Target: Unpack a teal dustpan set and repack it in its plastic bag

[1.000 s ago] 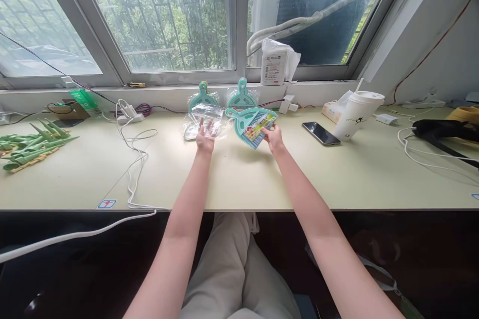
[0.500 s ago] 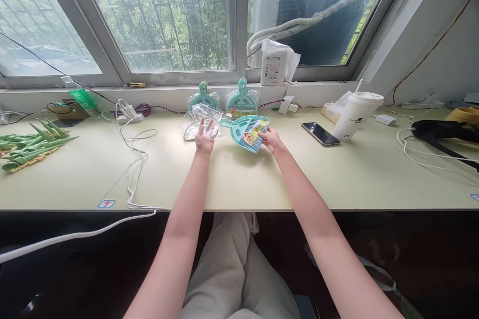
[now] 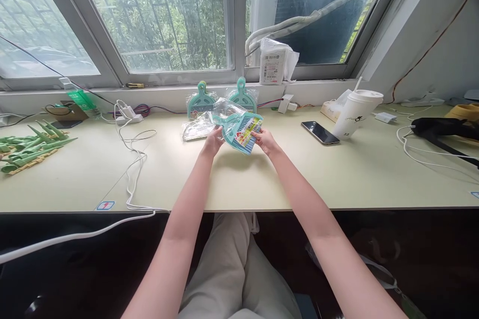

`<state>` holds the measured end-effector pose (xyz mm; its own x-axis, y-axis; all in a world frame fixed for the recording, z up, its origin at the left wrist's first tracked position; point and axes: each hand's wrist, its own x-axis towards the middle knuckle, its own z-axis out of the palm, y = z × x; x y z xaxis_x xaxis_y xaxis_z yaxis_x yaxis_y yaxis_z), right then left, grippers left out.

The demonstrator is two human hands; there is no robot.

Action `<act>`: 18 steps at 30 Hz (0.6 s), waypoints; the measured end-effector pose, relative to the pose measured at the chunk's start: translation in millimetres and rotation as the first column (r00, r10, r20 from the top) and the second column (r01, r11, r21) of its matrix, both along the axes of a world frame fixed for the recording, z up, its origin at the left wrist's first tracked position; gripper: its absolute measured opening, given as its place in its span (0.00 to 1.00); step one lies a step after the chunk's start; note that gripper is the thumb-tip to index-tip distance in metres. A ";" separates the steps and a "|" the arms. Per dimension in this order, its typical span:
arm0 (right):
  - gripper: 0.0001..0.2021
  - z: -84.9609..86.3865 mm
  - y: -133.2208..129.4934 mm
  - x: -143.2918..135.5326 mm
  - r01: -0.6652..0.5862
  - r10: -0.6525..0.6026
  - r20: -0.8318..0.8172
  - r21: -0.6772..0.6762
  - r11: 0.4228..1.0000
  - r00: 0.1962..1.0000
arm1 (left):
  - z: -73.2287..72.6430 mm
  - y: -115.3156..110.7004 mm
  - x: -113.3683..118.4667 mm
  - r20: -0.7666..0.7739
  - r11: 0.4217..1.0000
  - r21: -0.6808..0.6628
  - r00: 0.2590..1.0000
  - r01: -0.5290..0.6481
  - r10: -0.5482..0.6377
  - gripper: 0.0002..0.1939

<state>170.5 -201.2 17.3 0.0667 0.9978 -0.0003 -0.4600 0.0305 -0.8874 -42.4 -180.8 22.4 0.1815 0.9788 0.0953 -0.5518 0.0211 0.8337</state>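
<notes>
A small teal dustpan and brush set (image 3: 232, 136) with a colourful card label is held tilted above the table. My right hand (image 3: 267, 141) is closed on its wide end, thumb near the label. My left hand (image 3: 213, 142) is closed at the handle end, where a clear plastic bag (image 3: 225, 107) lies around the handle; its fingertips are partly hidden. Behind, two bagged dustpan sets, one on the left (image 3: 200, 105) and one on the right (image 3: 241, 95), lean against the window ledge. A pile of clear plastic bags (image 3: 195, 130) lies left of my left hand.
To the right are a phone (image 3: 320, 133), a white cup with straw (image 3: 354, 115) and a black strap (image 3: 441, 133). White cables (image 3: 137, 159) and green artificial leaves (image 3: 33, 147) lie to the left. A wrapped box (image 3: 273, 66) stands on the ledge.
My left hand has moved right, bringing the plastic bag over the dustpan's handle, and its fingers have closed. The dustpan set has shifted slightly left in my right hand.
</notes>
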 end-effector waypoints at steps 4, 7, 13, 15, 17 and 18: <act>0.07 2.5 -2.3 -1.7 -0.067 0.067 0.008 0.019 0.998 0.998 | -2.0 1.4 2.8 0.027 0.999 -0.026 0.999 -0.045 0.046 0.13; 0.07 6.9 -6.3 -1.8 -0.117 0.117 0.022 0.009 0.993 0.993 | -2.9 2.9 3.3 0.064 0.998 -0.031 0.996 -0.061 0.063 0.11; 0.07 10.5 -9.4 -1.9 -0.121 0.121 0.032 0.022 0.992 0.992 | -0.8 -0.3 5.3 0.095 1.000 -0.008 0.995 -0.028 0.029 0.08; 0.08 9.4 -8.5 -2.3 -0.118 0.117 0.023 0.016 0.993 0.993 | -0.1 -1.8 6.0 0.083 0.999 -0.026 0.996 -0.036 0.038 0.08; 0.08 7.9 -7.5 -3.7 -0.119 0.119 0.018 0.004 0.993 0.993 | 0.3 -2.9 6.6 0.064 0.998 -0.045 0.997 -0.048 0.051 0.07; 0.08 7.1 -7.1 -4.8 -0.120 0.120 0.015 -0.001 0.993 0.993 | 0.5 -3.4 6.9 0.058 0.997 -0.051 0.997 -0.052 0.055 0.08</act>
